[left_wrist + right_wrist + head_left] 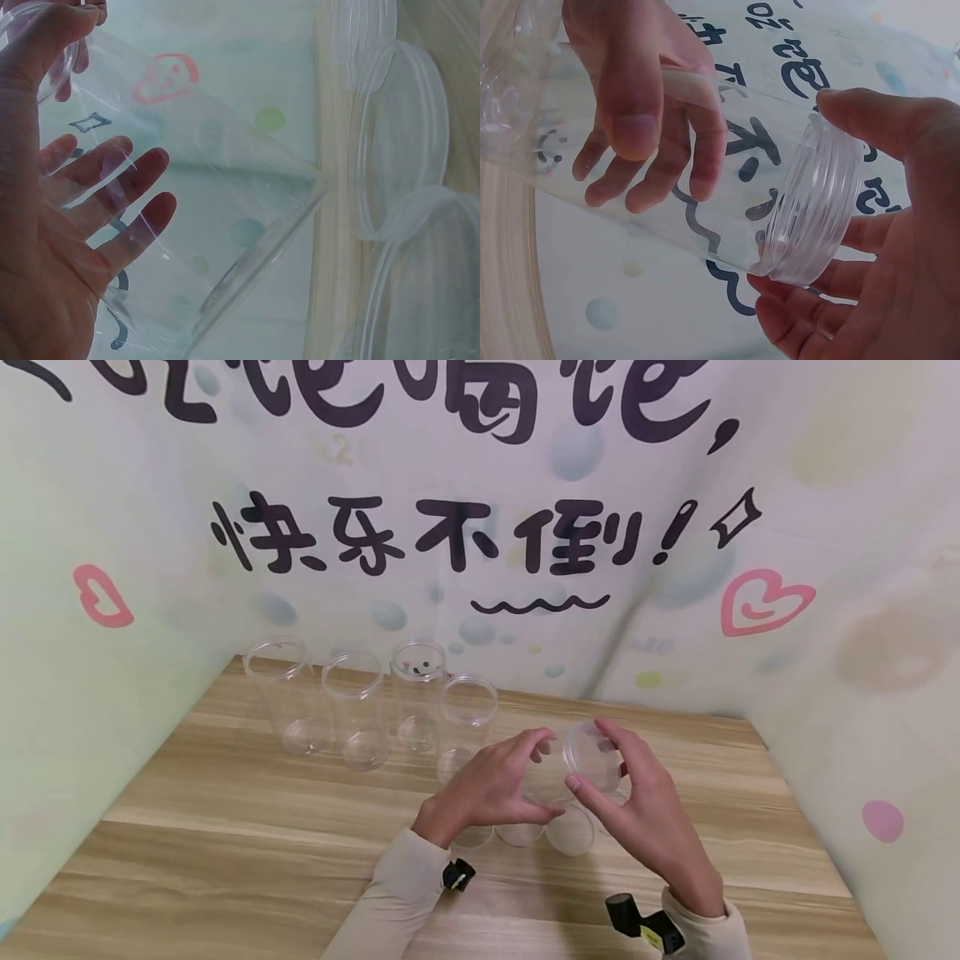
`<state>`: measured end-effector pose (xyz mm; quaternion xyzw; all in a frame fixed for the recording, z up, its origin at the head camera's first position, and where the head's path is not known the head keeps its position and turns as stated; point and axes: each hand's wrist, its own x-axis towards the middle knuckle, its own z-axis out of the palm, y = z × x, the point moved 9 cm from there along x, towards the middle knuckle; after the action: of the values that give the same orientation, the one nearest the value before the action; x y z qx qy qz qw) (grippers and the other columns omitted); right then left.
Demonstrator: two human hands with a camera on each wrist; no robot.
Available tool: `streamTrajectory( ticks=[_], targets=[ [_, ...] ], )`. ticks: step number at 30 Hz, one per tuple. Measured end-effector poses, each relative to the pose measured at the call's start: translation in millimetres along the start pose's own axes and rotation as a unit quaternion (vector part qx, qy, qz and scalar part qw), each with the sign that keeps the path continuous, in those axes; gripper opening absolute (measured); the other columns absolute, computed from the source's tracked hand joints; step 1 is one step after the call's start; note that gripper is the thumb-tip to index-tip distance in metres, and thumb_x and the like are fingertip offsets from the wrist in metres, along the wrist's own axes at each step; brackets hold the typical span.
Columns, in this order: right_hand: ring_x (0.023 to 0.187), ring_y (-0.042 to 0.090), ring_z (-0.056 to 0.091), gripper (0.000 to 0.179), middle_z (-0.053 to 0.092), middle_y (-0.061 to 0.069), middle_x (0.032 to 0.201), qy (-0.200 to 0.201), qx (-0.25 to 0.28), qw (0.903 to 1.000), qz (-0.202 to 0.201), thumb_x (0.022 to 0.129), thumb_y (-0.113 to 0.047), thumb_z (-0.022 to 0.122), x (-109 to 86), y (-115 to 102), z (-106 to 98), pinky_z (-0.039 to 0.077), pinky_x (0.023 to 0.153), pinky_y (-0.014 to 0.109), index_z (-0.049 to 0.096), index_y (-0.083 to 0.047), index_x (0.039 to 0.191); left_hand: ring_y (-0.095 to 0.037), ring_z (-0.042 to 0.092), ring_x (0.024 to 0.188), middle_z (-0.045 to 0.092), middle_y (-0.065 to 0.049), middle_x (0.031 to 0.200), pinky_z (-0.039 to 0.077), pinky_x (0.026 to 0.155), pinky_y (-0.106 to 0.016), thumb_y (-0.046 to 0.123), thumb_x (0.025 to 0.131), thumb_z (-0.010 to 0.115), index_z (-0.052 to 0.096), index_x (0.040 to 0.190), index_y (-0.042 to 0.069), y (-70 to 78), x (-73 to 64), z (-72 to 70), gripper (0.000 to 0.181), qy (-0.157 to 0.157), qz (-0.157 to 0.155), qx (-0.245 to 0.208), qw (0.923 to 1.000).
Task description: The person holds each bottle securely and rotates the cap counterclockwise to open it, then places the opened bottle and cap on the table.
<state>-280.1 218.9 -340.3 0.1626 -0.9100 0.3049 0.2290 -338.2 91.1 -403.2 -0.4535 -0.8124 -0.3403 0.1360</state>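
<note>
A clear plastic jar [545,781] is held in the air over the table, tilted on its side. My left hand [487,785] holds it around the body, thumb on the near side and fingers on the far side. At its right end my right hand [648,810] grips the round, ridged clear lid [817,202] by its edge between thumb and fingers. In the right wrist view the lid sits over the jar's mouth. The jar's base [255,255] shows in the left wrist view.
Several clear jars [356,714] without lids stand upright at the back left of the wood-grain table [247,852]. Below my hands lie several clear round lids [570,831]. A printed fabric wall [420,585] rises behind the table and along both sides.
</note>
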Motion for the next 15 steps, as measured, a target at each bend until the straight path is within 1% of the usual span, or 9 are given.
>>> streamTrajectory(
  ticks=[3, 7, 13, 15],
  targets=[
    [0.105, 0.015, 0.054, 0.067, 0.060, 0.009, 0.126, -0.006, 0.009, 0.9999, -0.004, 0.082, -0.015, 0.080, 0.2, -1.1, -0.3, 0.047, 0.077, 0.023, 0.049, -0.005, 0.141, -0.012, 0.063, 0.105, 0.063, -0.001, 0.117, 0.054, 0.085, -0.027, 0.044, 0.074, 0.084, 0.043, 0.140, 0.005, -0.2, -0.1, -0.2, 0.088, 0.001, -0.001, -0.003, 1.0000],
    [0.109, 0.013, 0.053, 0.066, 0.059, 0.006, 0.129, -0.016, 0.021, 0.9996, -0.008, 0.083, -0.013, 0.079, 0.1, -2.3, -0.6, 0.050, 0.080, 0.025, 0.049, -0.011, 0.142, -0.012, 0.063, 0.105, 0.063, -0.001, 0.117, 0.054, 0.085, -0.027, 0.044, 0.074, 0.084, 0.043, 0.141, 0.005, -0.2, -0.2, 0.0, 0.088, 0.002, 0.001, -0.004, 1.0000],
    [0.117, 0.018, 0.052, 0.069, 0.055, 0.005, 0.136, -0.030, 0.032, 0.9988, -0.022, 0.084, -0.010, 0.078, -0.7, -5.1, -0.5, 0.051, 0.084, 0.033, 0.047, -0.013, 0.145, -0.012, 0.063, 0.105, 0.063, 0.000, 0.117, 0.054, 0.085, -0.027, 0.045, 0.074, 0.084, 0.043, 0.140, 0.005, 0.1, 0.1, -0.2, 0.087, 0.005, 0.004, -0.003, 1.0000],
    [0.120, 0.019, 0.051, 0.069, 0.054, 0.005, 0.139, -0.032, 0.036, 0.9985, -0.026, 0.083, -0.009, 0.078, -0.9, -6.1, -0.8, 0.050, 0.086, 0.032, 0.046, -0.013, 0.145, -0.012, 0.063, 0.105, 0.063, 0.000, 0.117, 0.054, 0.085, -0.027, 0.045, 0.074, 0.084, 0.043, 0.140, 0.005, 0.6, 0.3, -0.3, 0.087, 0.006, 0.006, -0.004, 1.0000]
  ],
)
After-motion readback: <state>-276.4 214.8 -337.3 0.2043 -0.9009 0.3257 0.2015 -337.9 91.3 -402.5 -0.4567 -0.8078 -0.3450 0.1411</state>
